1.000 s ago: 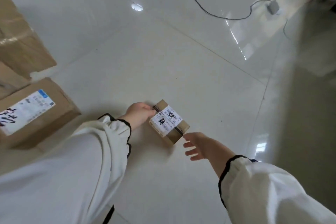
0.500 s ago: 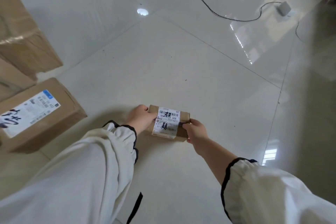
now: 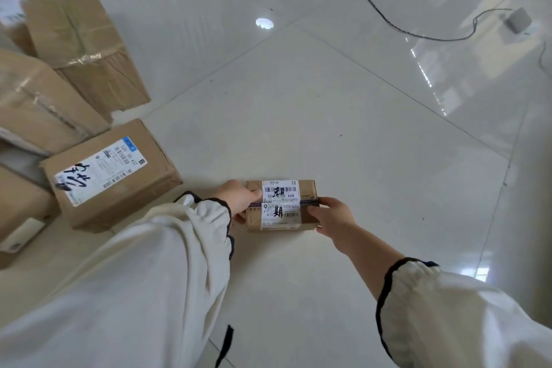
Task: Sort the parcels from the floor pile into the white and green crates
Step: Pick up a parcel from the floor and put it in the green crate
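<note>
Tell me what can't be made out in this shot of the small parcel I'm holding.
Head view only:
- The white and green crates: outside the frame.
- The small parcel: ends covered by the left hand and right hand; underside faces away; fine print on its label is too small.
- The parcel pile: cut off by the left edge; its farthest label is blurred.
- Whether the small parcel touches the floor: unclear.

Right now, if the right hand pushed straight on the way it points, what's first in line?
The small parcel: the right hand grips its right end, fingers aimed leftward. Past it is the left hand, holding the other end.
</note>
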Demonstrator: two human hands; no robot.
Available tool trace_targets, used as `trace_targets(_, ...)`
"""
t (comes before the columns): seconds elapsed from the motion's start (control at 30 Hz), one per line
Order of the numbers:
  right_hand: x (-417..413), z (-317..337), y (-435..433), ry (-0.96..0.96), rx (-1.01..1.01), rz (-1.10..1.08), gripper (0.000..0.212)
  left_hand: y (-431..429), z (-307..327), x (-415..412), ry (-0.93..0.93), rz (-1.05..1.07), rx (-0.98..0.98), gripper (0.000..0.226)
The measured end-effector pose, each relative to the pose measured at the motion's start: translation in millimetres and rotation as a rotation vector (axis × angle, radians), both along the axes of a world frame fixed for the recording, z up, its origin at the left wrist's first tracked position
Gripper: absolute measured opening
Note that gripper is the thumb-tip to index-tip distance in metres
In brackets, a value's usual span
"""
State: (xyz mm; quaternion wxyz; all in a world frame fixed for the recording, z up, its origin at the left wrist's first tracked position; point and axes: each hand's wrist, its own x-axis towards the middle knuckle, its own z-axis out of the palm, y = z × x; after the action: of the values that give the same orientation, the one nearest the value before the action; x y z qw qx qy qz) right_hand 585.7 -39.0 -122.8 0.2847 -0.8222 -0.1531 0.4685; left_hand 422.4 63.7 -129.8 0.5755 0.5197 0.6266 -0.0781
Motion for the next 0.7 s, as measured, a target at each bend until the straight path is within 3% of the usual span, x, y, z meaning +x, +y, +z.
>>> trace_targets(0.17, 2.4, 12.5, -3.3, 0.051, -0.029, -0.020, 0.038, -11.6, 10.0, -1.4, -0.029, 0.078, -0.017, 0.029)
trace_targets(0.3, 7.9, 59.2, -28.2, 0.095, -0.061, -0.128, 0.045, -42.9, 66.3, -3.5, -0.059, 0.087, -0.082, 0.025)
trace_targets(0.5, 19.1, 221.2, -39.4, 0.117, -0.033, -0.111, 0.043, -55.8, 233.7, -0.7, -0.078, 0.067, -0.150, 0.016)
trace_targets(0.7, 24.8, 416.3, -52.1, 0.181, -0.014, -0.120, 0.044, -66.6, 442.9, 5.8, -0.061, 0.034, -0.071, 0.010)
